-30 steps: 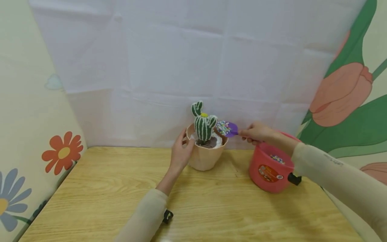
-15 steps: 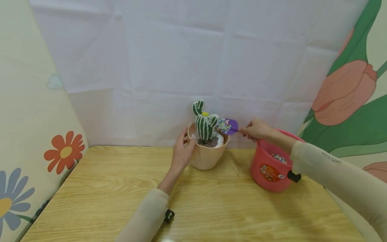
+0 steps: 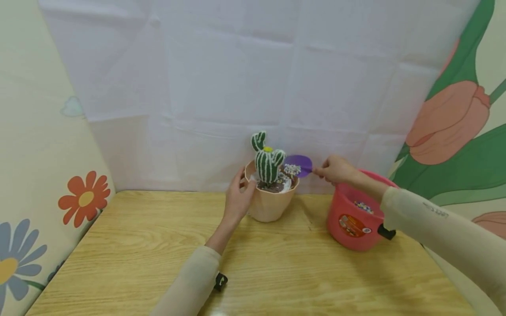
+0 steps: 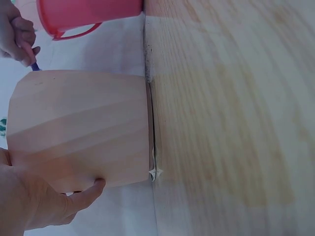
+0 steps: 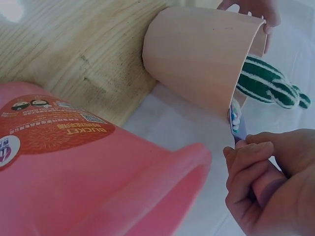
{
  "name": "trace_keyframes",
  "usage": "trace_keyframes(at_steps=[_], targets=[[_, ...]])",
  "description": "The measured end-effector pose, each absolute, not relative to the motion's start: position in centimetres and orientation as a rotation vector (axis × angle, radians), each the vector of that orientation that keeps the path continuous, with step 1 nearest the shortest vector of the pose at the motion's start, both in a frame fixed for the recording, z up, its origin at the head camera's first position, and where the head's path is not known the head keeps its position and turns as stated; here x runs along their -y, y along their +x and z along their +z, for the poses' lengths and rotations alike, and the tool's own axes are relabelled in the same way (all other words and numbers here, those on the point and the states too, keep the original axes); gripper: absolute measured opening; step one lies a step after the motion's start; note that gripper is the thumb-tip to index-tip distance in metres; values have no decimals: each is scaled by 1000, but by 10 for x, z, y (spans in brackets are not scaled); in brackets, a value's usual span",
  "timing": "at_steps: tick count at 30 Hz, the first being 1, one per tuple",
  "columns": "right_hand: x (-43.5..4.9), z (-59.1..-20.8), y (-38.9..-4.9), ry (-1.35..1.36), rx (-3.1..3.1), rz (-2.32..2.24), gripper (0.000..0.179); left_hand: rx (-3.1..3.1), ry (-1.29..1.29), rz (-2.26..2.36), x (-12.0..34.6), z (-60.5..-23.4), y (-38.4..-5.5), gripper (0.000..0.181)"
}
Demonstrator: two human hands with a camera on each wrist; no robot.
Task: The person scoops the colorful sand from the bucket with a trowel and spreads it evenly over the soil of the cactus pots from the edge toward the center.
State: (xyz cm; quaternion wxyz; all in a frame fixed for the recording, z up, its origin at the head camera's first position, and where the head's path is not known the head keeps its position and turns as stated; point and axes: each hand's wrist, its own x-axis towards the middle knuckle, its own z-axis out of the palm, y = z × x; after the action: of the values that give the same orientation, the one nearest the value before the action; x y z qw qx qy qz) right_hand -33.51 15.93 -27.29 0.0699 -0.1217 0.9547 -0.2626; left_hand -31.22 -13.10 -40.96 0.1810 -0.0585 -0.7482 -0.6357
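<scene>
A peach flower pot (image 3: 267,207) stands at the table's back edge. In it is a green-and-white knitted cactus (image 3: 266,167) with a yellow top, set in dark filling with white beside it. My left hand (image 3: 238,200) holds the pot by its left side near the rim; in the left wrist view its fingers (image 4: 91,194) lie along the wall. My right hand (image 3: 337,170) grips the pink handle of a small purple shovel (image 3: 304,163). The blade tilts over the pot's right rim, colourful beads (image 3: 292,170) at its front end and some on the filling.
Right of the pot stands a red bucket (image 3: 348,239) with more beads (image 3: 363,207) inside; my right forearm passes above it. A white cloth (image 3: 197,87) hangs directly behind the wooden table (image 3: 158,245). Painted flowers cover the side walls.
The shovel has tipped towards the pot. Its bead load has shrunk and slid to the blade's front, and beads now lie by the cactus. The left hand stays on the pot.
</scene>
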Motion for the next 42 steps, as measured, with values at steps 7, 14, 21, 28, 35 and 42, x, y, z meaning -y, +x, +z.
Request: trace_keyframes(at_steps=[7, 14, 21, 28, 35, 42], targets=[[-164, -270, -328, -433, -2965, -693, 44, 2121, -159, -1812, 127, -410, -315, 63], [-168, -264, -318, -437, -3018, -631, 54, 2105, -144, -1806, 124, -409, -319, 61], [-176, -256, -306, -433, -3036, -610, 50, 1989, -129, -1707, 125, -404, -320, 44], [-184, -258, -299, -529, -3069, -668, 50, 1705, -212, -1583, 133, -394, -316, 29], [-193, -271, -294, -506, -3167, -630, 47, 1703, -341, -1527, 141, -388, -306, 25], [-226, -275, -281, -463, -3262, -601, 47, 1739, -527, -1585, 118, -382, -290, 23]])
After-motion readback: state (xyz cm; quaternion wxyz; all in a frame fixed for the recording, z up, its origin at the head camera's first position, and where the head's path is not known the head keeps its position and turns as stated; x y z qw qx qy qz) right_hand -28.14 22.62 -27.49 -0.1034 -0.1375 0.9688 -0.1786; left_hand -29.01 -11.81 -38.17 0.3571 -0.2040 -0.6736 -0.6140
